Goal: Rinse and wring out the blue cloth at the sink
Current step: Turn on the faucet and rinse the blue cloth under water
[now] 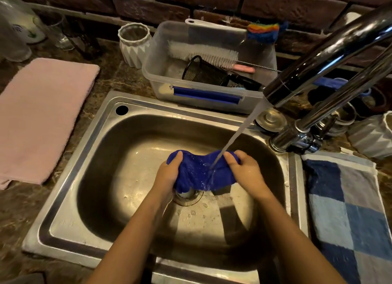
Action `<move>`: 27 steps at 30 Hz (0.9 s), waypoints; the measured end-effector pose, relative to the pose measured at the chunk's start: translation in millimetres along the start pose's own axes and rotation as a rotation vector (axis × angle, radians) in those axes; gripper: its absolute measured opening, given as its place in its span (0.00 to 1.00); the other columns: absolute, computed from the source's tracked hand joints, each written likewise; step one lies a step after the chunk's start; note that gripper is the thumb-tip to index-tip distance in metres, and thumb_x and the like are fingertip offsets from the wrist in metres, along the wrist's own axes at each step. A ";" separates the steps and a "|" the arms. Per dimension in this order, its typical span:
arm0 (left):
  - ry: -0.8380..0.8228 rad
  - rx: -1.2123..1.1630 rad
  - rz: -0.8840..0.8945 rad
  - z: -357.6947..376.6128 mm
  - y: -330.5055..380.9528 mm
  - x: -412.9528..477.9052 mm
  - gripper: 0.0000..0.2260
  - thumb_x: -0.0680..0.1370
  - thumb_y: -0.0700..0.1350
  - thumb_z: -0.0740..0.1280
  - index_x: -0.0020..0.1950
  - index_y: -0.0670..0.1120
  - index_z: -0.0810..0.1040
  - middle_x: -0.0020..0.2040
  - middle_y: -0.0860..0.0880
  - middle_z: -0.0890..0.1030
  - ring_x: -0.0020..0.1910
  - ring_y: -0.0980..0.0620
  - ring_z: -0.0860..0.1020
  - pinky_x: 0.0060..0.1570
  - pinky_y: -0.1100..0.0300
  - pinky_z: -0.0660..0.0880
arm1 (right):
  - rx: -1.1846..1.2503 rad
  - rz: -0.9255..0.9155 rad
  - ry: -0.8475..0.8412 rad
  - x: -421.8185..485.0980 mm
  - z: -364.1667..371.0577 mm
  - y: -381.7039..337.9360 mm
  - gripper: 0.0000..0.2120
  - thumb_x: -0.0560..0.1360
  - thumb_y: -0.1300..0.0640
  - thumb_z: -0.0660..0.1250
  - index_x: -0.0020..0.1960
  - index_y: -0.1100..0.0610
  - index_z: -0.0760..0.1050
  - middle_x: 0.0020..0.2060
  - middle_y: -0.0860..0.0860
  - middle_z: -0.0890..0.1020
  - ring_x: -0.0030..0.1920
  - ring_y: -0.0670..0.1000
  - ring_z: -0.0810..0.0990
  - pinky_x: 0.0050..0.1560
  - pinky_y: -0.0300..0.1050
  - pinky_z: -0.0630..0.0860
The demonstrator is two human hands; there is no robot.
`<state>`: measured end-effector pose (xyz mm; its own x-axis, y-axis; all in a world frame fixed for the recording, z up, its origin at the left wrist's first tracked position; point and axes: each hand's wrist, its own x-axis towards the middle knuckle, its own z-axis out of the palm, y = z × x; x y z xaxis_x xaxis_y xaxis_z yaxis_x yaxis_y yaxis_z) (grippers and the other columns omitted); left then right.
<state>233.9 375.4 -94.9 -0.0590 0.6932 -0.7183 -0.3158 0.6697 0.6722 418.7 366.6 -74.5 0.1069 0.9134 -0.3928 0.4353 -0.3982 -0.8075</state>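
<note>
The blue cloth [200, 172] is stretched between both hands over the middle of the steel sink [84, 156], just above the drain [187, 196]. My left hand [168, 173] grips its left end and my right hand [244, 171] grips its right end. Water runs from the chrome tap [318, 57] in a slanting stream [239, 133] and lands on the cloth close to my right hand. The cloth is wet and shiny, and its lower edge hangs down toward the drain.
A clear plastic tub [203, 93] with a bottle brush and a black mesh cup sits behind the sink. A pink towel [38, 118] lies on the left counter. A blue checked towel [347, 209] lies on the right. White ribbed vases stand at the back and far right.
</note>
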 end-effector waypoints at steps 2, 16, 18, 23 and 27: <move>-0.005 -0.090 -0.049 9.1 -4.1 -1.8 0.11 0.77 0.50 0.65 0.52 0.44 0.77 0.47 0.43 0.81 0.45 0.46 0.80 0.48 0.51 0.77 | 0.040 -0.016 0.024 -13.3 26.0 -10.0 0.13 0.78 0.48 0.59 0.41 0.53 0.75 0.32 0.50 0.79 0.34 0.48 0.78 0.36 0.38 0.74; -0.131 -0.195 -0.069 40.5 -4.4 -7.0 0.13 0.76 0.54 0.64 0.51 0.46 0.79 0.45 0.45 0.82 0.46 0.46 0.81 0.45 0.52 0.78 | 0.354 0.154 0.248 -10.9 67.7 -38.1 0.18 0.78 0.44 0.56 0.34 0.50 0.72 0.33 0.52 0.78 0.40 0.53 0.80 0.43 0.48 0.77; -0.127 -0.162 -0.054 43.5 -1.9 -5.8 0.13 0.77 0.54 0.64 0.47 0.45 0.79 0.40 0.46 0.83 0.43 0.48 0.81 0.46 0.52 0.78 | 0.210 0.128 0.279 -22.5 72.1 -46.0 0.20 0.79 0.45 0.54 0.35 0.52 0.74 0.32 0.49 0.78 0.37 0.49 0.78 0.37 0.38 0.74; -0.153 -0.183 -0.099 56.9 -14.3 -13.9 0.11 0.79 0.49 0.61 0.44 0.45 0.79 0.36 0.47 0.80 0.40 0.50 0.79 0.43 0.56 0.76 | 0.084 0.089 0.369 -3.1 55.4 -53.1 0.18 0.79 0.47 0.54 0.36 0.55 0.71 0.35 0.54 0.78 0.41 0.55 0.80 0.38 0.47 0.76; -0.209 -0.259 -0.192 57.4 -14.6 -22.2 0.11 0.80 0.48 0.60 0.48 0.44 0.79 0.40 0.45 0.81 0.41 0.49 0.79 0.44 0.54 0.77 | 0.108 0.175 0.321 19.8 44.7 -51.8 0.22 0.80 0.48 0.51 0.30 0.52 0.66 0.31 0.52 0.73 0.42 0.56 0.78 0.48 0.54 0.76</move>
<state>294.2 365.5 -78.5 0.2103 0.6193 -0.7565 -0.5331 0.7213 0.4423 358.4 401.5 -60.1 0.4534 0.8039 -0.3849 0.2905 -0.5416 -0.7889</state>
